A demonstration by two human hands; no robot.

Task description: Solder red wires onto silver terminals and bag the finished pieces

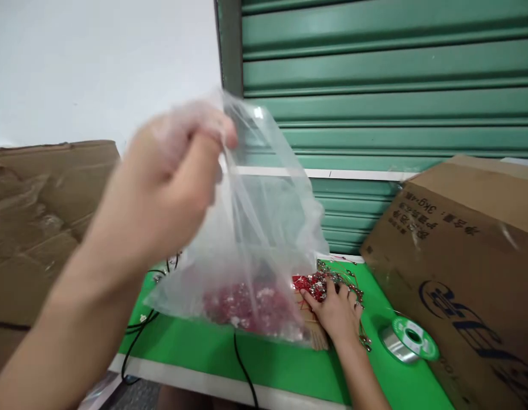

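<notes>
My left hand (174, 165) is closed on the gathered top of a clear plastic bag (267, 216), holding it up in front of me. At the bottom of the bag lie red pieces (255, 307) with small shiny bits, blurred through the plastic. My right hand (338, 310) rests with fingers spread on a pile of red cords with small metallic beads (319, 285). Under that pile, a bundle of tan strips (317, 333) shows partly, the rest covered by the bag and the hand.
A spool of silvery wire (409, 339) stands on the green tabletop (182, 341), right of my right hand. Cardboard boxes flank the table, one at left (45, 228) and one at right (451, 256). Black cables (138, 341) run over the front edge. Behind is a green shutter (375, 74).
</notes>
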